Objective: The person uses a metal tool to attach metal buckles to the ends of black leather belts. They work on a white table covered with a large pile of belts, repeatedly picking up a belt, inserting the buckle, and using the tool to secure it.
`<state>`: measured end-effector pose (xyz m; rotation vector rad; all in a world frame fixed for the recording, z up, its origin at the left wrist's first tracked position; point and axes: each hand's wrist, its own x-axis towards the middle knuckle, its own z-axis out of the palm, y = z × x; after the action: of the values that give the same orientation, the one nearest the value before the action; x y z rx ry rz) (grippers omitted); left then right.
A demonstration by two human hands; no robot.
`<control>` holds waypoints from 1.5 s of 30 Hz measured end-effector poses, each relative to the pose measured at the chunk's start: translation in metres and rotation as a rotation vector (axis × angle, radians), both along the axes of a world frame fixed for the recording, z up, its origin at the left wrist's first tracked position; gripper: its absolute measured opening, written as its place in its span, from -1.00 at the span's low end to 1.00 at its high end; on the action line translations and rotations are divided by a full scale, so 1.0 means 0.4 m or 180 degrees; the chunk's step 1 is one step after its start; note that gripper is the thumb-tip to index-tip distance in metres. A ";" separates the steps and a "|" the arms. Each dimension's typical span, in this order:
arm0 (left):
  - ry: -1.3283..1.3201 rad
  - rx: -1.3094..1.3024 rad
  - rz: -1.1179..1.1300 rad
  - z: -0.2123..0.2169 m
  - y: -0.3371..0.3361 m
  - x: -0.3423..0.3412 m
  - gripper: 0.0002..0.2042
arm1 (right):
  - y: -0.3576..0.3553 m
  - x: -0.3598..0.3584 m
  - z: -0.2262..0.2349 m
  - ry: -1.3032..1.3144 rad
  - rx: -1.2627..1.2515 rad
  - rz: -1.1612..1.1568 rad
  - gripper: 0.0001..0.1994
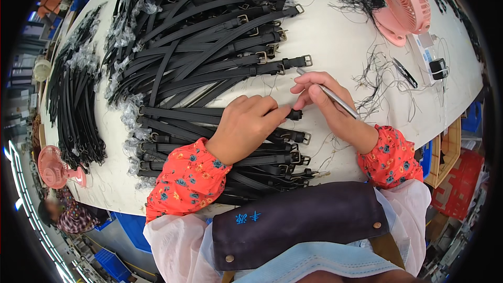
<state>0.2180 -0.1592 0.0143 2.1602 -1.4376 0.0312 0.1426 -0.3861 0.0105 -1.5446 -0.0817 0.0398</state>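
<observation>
Black belts (209, 57) with metal buckles lie in layers across the table before me. My left hand (243, 126) is closed over one of the belts, pinching it near its buckle end (296, 115), which pokes out past the fingertips. Just right of it is my right hand (332, 102), its fingers curled round a slim silver pen-shaped tool (338, 100). The tool slants from above the fingertips down to the wrist. Between the fingertips of the two hands there is a small gap. Another belt's buckle (305, 61) lies just beyond my right fingers.
A pink fan (402, 0) stands at the far right, above loose black threads (374, 78) and a dark-handled cutting tool (405, 72). Another belt bundle (78, 94) and a second pink fan (52, 166) are at left. Clear plastic wrap (133, 120) covers some belt ends.
</observation>
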 end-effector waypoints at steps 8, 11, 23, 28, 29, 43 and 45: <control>-0.0238 -0.0203 -0.0202 -0.012 -0.005 0.000 -0.81 | 0.002 -0.001 0.001 0.0161 0.0214 -0.0026 -0.65; 0.0673 -0.0544 0.0033 -0.025 -0.012 0.005 -0.90 | 0.003 0.001 0.001 0.0073 0.0176 0.0013 -0.63; 0.2442 -0.0445 0.0619 -0.004 0.013 0.026 -0.91 | -0.009 -0.005 0.003 0.0486 0.0196 0.0318 -0.63; 0.2551 -0.0439 0.0626 -0.002 0.013 0.026 -0.92 | -0.003 0.003 0.022 0.0596 -0.0089 0.0399 -0.55; 0.2545 -0.0446 0.0623 -0.001 0.012 0.026 -0.92 | -0.002 0.004 0.023 0.0587 -0.0100 0.0411 -0.53; 0.2637 -0.0457 0.0673 -0.002 0.009 0.023 -0.92 | 0.003 0.004 0.021 0.0695 -0.0101 0.0438 -0.55; 0.2654 -0.0449 0.0691 -0.002 0.009 0.023 -0.92 | 0.000 0.005 0.020 0.0720 -0.0140 0.0465 -0.54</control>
<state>0.2273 -0.1555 0.0134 1.8480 -0.6958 -0.5970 0.1445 -0.3859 0.0185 -1.5660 -0.0142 0.3332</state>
